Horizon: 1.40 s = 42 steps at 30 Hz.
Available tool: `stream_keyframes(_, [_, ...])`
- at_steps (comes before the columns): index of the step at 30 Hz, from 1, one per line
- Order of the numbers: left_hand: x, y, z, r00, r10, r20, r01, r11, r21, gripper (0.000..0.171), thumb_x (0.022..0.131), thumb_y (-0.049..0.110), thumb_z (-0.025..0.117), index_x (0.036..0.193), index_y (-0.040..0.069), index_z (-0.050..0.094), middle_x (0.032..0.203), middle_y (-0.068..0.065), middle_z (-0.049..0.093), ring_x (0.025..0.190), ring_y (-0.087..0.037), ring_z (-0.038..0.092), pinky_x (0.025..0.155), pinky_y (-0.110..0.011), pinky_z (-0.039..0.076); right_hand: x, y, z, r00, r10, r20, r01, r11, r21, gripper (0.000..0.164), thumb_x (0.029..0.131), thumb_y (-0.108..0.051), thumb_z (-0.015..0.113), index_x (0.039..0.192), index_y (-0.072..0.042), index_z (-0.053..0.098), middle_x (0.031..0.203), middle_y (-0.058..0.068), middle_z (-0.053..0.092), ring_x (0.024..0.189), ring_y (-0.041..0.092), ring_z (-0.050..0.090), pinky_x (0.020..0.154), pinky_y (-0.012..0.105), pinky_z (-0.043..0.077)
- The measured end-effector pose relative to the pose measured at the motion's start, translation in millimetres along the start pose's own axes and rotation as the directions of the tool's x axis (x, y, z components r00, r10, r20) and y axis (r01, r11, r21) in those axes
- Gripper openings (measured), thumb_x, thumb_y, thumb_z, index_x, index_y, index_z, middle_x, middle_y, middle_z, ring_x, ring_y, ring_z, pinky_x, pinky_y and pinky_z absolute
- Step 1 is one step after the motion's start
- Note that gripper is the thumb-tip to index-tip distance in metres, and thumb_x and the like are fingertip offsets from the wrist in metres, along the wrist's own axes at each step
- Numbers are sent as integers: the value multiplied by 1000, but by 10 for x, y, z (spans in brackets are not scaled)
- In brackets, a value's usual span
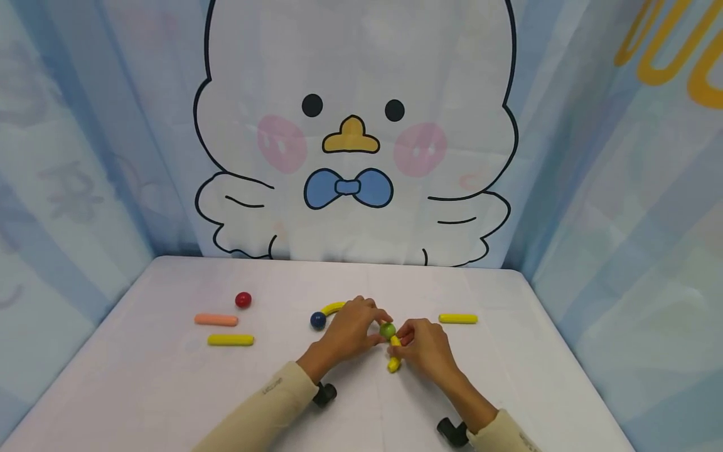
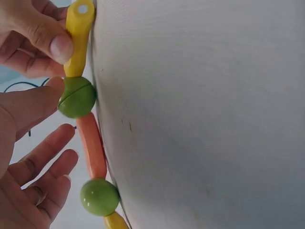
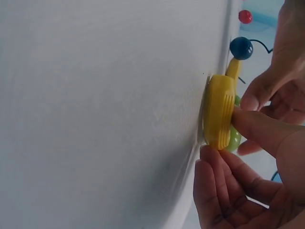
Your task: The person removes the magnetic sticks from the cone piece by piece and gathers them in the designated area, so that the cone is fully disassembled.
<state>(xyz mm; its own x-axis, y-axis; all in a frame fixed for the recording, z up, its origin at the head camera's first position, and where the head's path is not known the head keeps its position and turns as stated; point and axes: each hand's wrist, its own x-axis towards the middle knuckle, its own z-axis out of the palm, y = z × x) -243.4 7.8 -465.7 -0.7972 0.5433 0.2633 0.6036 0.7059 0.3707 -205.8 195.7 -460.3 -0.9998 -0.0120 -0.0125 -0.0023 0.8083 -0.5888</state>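
Note:
My left hand (image 1: 351,328) pinches a green ball (image 2: 77,98) between thumb and fingers. My right hand (image 1: 427,346) grips a yellow bar (image 3: 219,112) by its sides; its far end meets the green ball, and the near end has a round hole (image 2: 83,9). In the left wrist view, an orange bar (image 2: 92,145) runs from that ball to a second green ball (image 2: 99,197), followed by another yellow piece (image 2: 116,221). Left of my left hand, a curved yellow bar (image 1: 332,308) lies against a blue ball (image 1: 318,321); the left hand covers the row's middle in the head view.
On the left of the white table (image 1: 141,402) lie a red ball (image 1: 243,300), an orange bar (image 1: 216,320) and a yellow bar (image 1: 230,339). One more yellow bar (image 1: 458,319) lies to the right. A printed curtain (image 1: 361,232) stands behind the table.

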Motion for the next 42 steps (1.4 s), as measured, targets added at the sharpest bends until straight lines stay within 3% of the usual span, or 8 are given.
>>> stream_keyframes(7, [75,36,47,1000,16,9,-17,995,100,29,90,32,87,117,22,82,102,4,74,87,-11,52,77,-23,44,-14,-47,19,1000,1,9,-1,1000,-7,25,78,-17,95,91,-10,75,79,-1,68,77,14,60,68,28,48])
stream_keyframes(13, [82,42,50,999,-6,32,0,986,167,30,93,34,85,120,22,81,104,4,74,89,-13,53,80,-26,46,-39,-55,-43,1000,4,22,-3,1000,-12,21,79,-13,93,90,-15,76,81,-3,69,78,15,61,69,29,47])
stream_keyframes(18, [73,46,45,998,-15,57,2,975,224,32,95,38,82,122,23,80,104,2,73,89,-14,52,82,-27,46,-37,20,-163,1000,10,-18,-10,1000,-28,17,80,-13,92,91,-16,79,82,-4,71,78,15,61,69,30,46])
stream_keyframes(25, [47,43,53,997,-44,70,31,982,184,31,95,40,81,122,25,80,104,4,72,91,-14,51,84,-28,47,12,252,-404,995,64,-75,-67,997,-40,16,83,-14,89,97,-14,80,89,0,74,80,17,63,68,30,46])
stream_keyframes(33, [-1,7,54,999,12,39,-18,988,156,28,91,36,85,116,24,81,103,4,74,90,-13,53,82,-26,47,41,558,-651,988,80,-129,-90,993,-74,22,86,-14,87,105,-7,79,95,6,78,90,25,66,70,31,46])
stream_keyframes(42, [-23,-10,38,999,10,40,-17,987,158,26,90,35,87,113,26,82,110,6,77,96,-13,56,89,-28,51,52,818,-856,981,111,-161,-128,987,-99,24,87,-14,86,107,-4,79,97,11,78,93,29,67,74,38,47])
